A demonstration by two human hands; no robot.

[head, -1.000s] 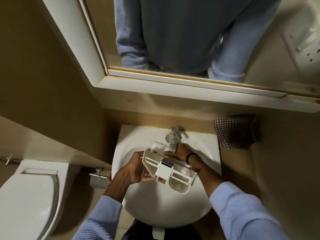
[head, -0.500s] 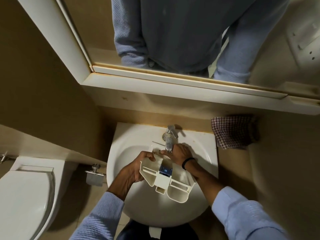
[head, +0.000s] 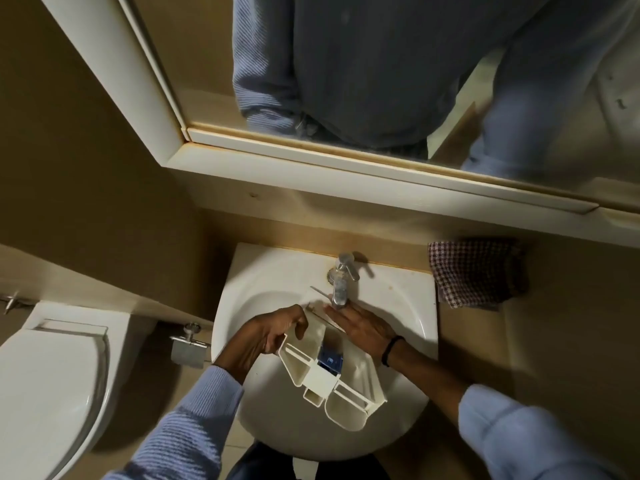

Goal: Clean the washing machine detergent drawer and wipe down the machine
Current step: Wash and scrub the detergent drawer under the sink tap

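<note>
The white plastic detergent drawer [head: 330,379], with a blue insert in its middle compartment, is held over the white basin [head: 408,306]. My left hand [head: 273,332] grips the drawer's far left edge. My right hand [head: 362,327] lies flat with fingers stretched out, just under the chrome tap [head: 341,278], over the drawer's far right part. Whether water runs from the tap cannot be told.
A checked cloth [head: 474,271] hangs on the wall right of the basin. A toilet [head: 48,386] stands at the left, with a chrome paper holder [head: 188,348] between it and the basin. A framed mirror [head: 311,157] above reflects the person's body.
The drawer has dropped lower in the basin and turned a little. My right hand has flattened out, fingers extended beneath the tap spout.
</note>
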